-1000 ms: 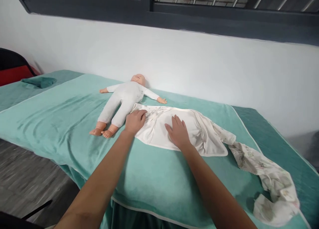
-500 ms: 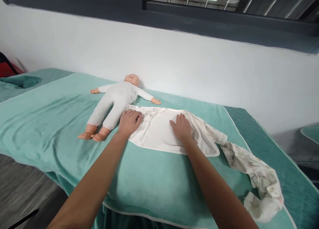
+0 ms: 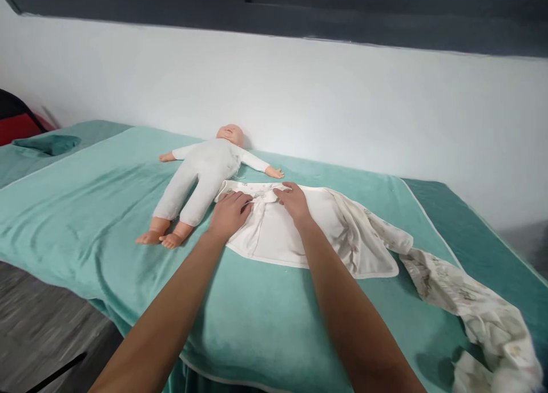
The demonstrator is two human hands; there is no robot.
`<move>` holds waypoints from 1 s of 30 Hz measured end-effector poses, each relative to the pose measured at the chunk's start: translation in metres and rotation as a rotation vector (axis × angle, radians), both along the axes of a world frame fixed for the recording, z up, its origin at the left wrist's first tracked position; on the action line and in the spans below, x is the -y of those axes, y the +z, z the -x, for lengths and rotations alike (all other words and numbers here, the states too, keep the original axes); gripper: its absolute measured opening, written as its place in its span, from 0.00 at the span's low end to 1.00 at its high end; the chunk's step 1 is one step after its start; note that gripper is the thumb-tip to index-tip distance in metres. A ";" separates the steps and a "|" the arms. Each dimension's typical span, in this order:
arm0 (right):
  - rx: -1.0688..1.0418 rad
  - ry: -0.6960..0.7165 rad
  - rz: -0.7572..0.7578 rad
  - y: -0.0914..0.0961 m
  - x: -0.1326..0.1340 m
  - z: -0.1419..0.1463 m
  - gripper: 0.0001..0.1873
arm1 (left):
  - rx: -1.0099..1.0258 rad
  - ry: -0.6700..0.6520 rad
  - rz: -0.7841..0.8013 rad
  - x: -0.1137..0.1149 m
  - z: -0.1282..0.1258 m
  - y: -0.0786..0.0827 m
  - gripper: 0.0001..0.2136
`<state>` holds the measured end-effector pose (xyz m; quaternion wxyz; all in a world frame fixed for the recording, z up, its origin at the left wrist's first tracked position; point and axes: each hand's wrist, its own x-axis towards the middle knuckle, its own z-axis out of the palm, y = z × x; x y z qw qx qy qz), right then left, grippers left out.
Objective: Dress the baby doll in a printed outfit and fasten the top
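on green bedding (image 3: 261, 310), both hands (image 3: 231, 215) (image 3: 294, 202) pinch a white shirt (image 3: 276, 242) stretched sideways, sleeve (image 3: 391, 237) pointing right.

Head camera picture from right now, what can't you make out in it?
All in the head view:
Left hand: its exact grip, hidden by its own back.
White garment: the part covered by the right forearm.
Small prints between the hands: too small to make out.
Printed cloth: its near end, blurred and cut by the bottom edge.
Window frame: cut off by the top edge.
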<state>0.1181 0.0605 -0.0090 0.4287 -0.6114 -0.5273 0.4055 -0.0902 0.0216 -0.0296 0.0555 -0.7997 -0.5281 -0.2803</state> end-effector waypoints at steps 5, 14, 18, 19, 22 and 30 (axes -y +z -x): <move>-0.210 0.131 -0.043 0.000 -0.003 -0.001 0.23 | 0.022 0.122 0.005 -0.006 0.000 -0.001 0.16; 0.050 0.233 -0.335 -0.001 0.022 0.018 0.18 | 0.093 0.205 0.027 -0.007 0.000 -0.003 0.06; 0.178 0.142 -0.467 0.008 0.056 -0.007 0.19 | 0.096 0.197 0.038 -0.005 0.002 -0.002 0.06; 0.223 0.113 -0.520 0.011 0.063 -0.022 0.19 | 0.098 0.193 0.041 -0.005 0.003 -0.002 0.06; 0.432 -0.091 -0.577 0.014 0.079 -0.087 0.20 | 0.104 0.196 0.046 -0.003 0.005 -0.002 0.07; 1.071 -0.345 0.022 0.017 0.117 -0.231 0.23 | 0.130 0.182 0.078 0.002 0.007 -0.003 0.08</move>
